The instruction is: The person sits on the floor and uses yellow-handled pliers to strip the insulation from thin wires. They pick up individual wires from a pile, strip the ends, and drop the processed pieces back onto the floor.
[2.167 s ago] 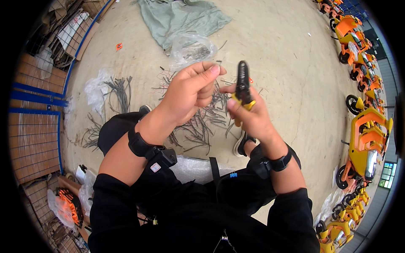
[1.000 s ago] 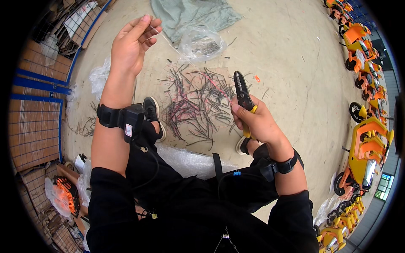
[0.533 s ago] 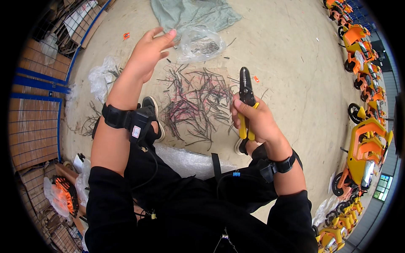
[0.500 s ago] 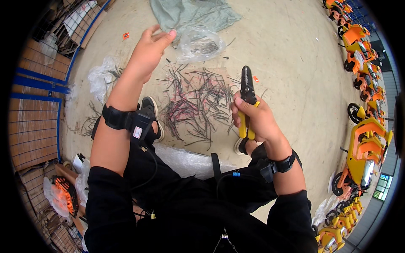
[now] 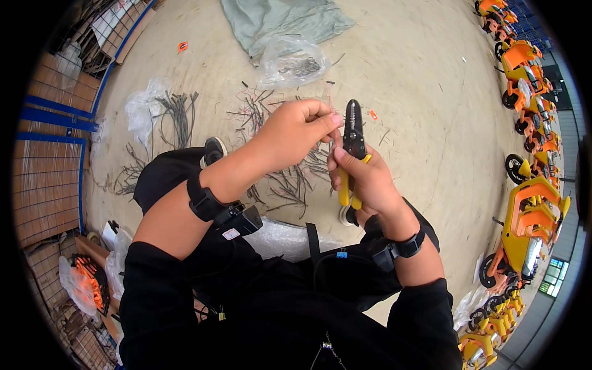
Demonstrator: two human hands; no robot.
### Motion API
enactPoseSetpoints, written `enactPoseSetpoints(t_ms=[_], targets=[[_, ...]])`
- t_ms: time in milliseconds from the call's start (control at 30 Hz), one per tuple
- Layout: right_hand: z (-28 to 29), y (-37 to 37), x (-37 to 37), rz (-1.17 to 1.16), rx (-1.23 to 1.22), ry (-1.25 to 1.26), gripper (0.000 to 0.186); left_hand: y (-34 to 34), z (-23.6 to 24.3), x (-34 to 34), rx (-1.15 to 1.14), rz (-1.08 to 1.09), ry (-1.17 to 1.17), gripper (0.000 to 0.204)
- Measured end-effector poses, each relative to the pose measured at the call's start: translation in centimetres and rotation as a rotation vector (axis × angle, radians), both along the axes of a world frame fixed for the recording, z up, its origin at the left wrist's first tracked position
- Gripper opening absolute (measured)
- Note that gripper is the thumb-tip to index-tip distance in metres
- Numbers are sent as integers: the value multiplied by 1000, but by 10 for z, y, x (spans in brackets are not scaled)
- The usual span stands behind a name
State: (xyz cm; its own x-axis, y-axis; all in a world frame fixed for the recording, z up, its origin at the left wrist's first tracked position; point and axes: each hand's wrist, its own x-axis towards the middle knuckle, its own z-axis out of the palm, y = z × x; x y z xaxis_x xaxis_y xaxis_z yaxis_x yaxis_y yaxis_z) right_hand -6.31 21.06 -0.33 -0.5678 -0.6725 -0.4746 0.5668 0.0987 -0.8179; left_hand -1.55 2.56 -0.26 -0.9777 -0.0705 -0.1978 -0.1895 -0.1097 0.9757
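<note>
Wire strippers (image 5: 354, 139) sit gripped in the right hand (image 5: 372, 177), just beside the pinched left hand (image 5: 295, 134).

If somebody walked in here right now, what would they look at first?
Probably the bright yellow and orange bikes lined up along the right side. Next, the black pliers with yellow handles in the right hand, near the middle, with the left hand close beside it. Then the dark wires scattered on the floor beyond the person's legs.
</note>
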Motion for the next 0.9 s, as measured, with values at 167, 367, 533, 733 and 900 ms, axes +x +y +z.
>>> enactPoseSetpoints(t_ms=[167, 367, 533, 733, 900], targets=[[3, 1, 5, 115, 28, 176, 30, -4, -1, 0, 60, 49, 60, 25], [7, 7, 5, 190, 56, 246, 38, -6, 11, 8, -267, 20, 1, 26], [9, 7, 5, 204, 50, 219, 40, -6, 5, 8, -276, 28, 53, 24], [9, 8, 5, 182, 42, 212, 39, -6, 2, 7, -255, 11, 75, 20], [10, 8, 5, 200, 79, 267, 40, -6, 3, 8, -304, -5, 83, 19]])
